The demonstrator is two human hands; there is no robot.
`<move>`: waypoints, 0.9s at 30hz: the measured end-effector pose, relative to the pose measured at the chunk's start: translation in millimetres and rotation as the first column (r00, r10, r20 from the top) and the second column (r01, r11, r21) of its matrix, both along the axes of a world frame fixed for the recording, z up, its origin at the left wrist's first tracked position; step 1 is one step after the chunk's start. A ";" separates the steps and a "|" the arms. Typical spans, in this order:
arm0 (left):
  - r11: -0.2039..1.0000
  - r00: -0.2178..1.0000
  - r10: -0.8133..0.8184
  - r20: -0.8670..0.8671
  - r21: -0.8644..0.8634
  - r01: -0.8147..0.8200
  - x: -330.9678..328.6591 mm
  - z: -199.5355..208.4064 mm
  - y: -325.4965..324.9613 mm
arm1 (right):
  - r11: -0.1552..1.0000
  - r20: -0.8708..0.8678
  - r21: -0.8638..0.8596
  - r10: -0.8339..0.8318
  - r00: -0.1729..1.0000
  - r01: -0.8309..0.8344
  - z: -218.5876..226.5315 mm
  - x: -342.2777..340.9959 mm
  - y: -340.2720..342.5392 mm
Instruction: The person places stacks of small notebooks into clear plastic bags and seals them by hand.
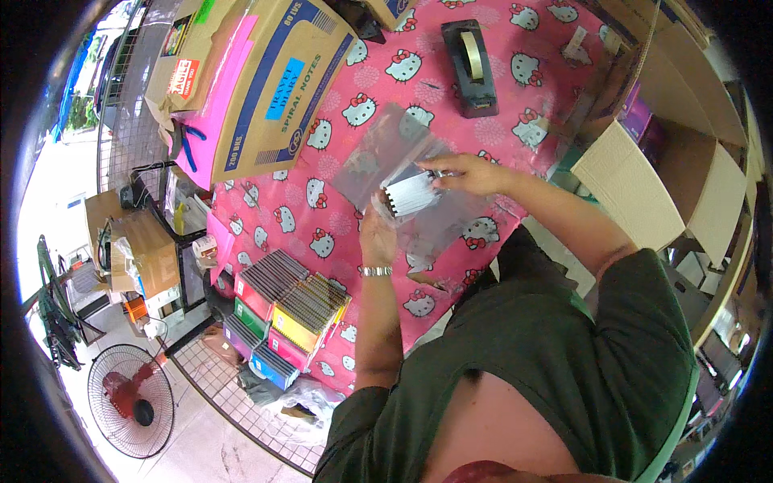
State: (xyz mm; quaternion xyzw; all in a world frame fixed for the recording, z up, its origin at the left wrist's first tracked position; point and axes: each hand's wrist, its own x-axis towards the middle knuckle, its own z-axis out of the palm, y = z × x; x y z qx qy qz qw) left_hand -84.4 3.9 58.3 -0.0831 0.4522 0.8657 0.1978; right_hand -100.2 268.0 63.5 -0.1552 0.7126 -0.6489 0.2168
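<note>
A small white spiral notepad (412, 196) with a dark toothed edge is between my two hands, above the pink table. My left hand (377, 233), with a metal watch on its wrist, closes on its lower left side. My right hand (469, 173) pinches the upper right edge. Clear plastic bags (362, 167) lie under and around the notepad; whether it sits inside one cannot be made out. Several stacks of spiral notebooks (310, 310) with yellow, red, green and blue covers stand near my left forearm.
A black tape dispenser (469, 68) stands at the far side of the patterned pink tablecloth (322, 241). A large cardboard box (270, 97) is at the far left, with blue-handled scissors (192, 145) beside it. An open carton (636, 181) stands right. A fan (133, 398) is lower left.
</note>
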 end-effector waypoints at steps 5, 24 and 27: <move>0.929 0.920 -0.370 0.130 0.027 0.369 -39.4 -14.3 -15.1 | 0.981 0.006 -0.029 0.191 0.982 -0.191 2.3 -43.8 -8.5; 0.362 0.471 -0.817 -0.333 -0.932 -0.030 -34.3 75.6 -0.4 | 0.983 -0.619 0.154 0.015 0.785 0.102 30.8 2.5 -18.8; 0.371 0.400 -0.830 -0.390 -0.920 -0.125 -25.0 74.7 0.7 | 0.956 -0.684 0.271 0.106 0.722 0.116 44.1 11.0 -16.8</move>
